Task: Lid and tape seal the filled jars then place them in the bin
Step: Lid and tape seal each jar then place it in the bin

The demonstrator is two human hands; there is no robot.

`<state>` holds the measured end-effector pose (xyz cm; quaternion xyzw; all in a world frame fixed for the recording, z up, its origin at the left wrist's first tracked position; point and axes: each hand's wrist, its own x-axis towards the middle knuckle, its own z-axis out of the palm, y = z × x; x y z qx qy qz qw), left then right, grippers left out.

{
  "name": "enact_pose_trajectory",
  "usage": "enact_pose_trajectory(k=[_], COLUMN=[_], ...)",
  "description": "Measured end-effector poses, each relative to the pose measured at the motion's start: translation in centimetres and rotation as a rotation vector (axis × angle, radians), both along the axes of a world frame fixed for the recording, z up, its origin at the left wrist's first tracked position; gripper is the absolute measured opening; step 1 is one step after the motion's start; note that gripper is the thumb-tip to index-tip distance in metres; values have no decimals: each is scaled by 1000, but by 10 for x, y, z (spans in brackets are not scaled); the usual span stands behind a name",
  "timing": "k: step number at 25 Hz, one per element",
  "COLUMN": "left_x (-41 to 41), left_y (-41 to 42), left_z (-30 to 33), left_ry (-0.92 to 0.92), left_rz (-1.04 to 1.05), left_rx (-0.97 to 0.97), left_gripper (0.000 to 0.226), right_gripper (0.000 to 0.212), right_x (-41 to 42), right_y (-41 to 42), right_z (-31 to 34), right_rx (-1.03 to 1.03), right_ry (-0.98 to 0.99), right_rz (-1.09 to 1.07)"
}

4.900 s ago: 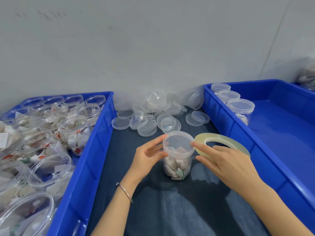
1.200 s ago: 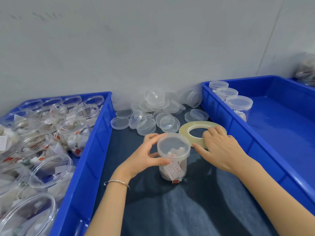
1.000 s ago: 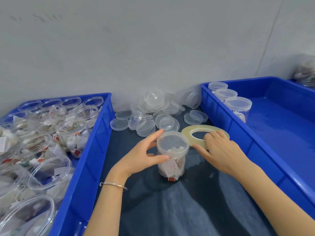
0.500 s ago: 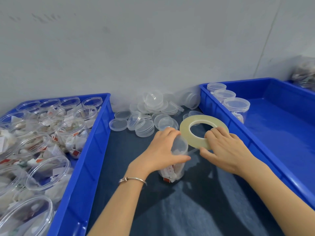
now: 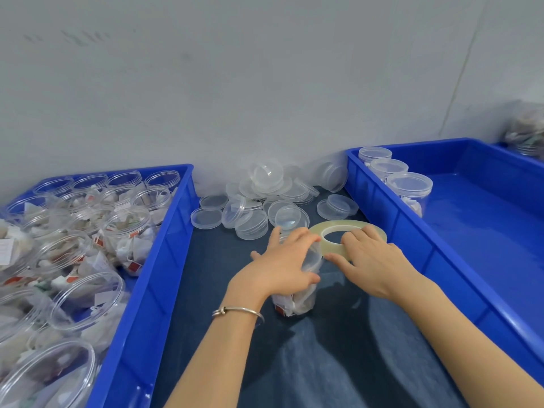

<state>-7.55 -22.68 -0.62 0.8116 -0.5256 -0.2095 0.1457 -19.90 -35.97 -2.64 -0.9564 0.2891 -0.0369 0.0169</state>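
A clear lidded jar [image 5: 303,298] filled with white packets stands on the dark cloth in the middle. My left hand [image 5: 282,266] lies over its lid, fingers curled round the rim. My right hand [image 5: 371,263] grips a pale ring of clear tape [image 5: 332,226], held right beside the jar's lid at its right. The blue bin [image 5: 391,219] on the right holds three sealed jars [image 5: 409,187] in its far left corner.
A blue bin [image 5: 164,260] on the left is packed with several open filled jars [image 5: 129,228]. A heap of loose clear lids [image 5: 265,201] lies against the wall behind the jar. Dark cloth [image 5: 323,363] covers the table between the bins.
My left hand moved from the jar's side up over its lid. The tape ring in my right hand came closer to the jar and tilted flatter.
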Motion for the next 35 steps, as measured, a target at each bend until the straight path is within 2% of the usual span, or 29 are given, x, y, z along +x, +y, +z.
enact_pose_trajectory(k=[2, 5, 7, 14, 23, 30, 33, 35], left_x=[-13, -31, -35, -34, -20, -12, -9, -3], left_y=[-6, -9, -10, -16, -12, -27, -31, -38], left_z=[-5, -20, -27, -34, -37, -28, -30, -28], left_ry=[1, -203, -260, -307, -286, -228, -221, -199], left_rz=[73, 229, 305, 385, 294, 275, 239, 304], left_rx=[-33, -228, -370, -553, -577, -498, -504, -510], left_gripper=[47, 30, 23, 20, 23, 25, 23, 20], right_gripper=[40, 36, 35, 36, 38, 46, 47, 46], right_x=[1, 1, 1, 0, -6, 3, 3, -4], right_y=[5, 9, 10, 12, 17, 37, 46, 57], right_z=[-2, -3, -3, -4, -7, -3, 7, 17], right_rx=[-1, -21, -37, -68, -59, -195, -127, -54], right_ry=[-6, -6, -5, -30, -84, -53, -49, -151], right_rz=[-20, -40, -40, -71, -90, -310, -396, -414])
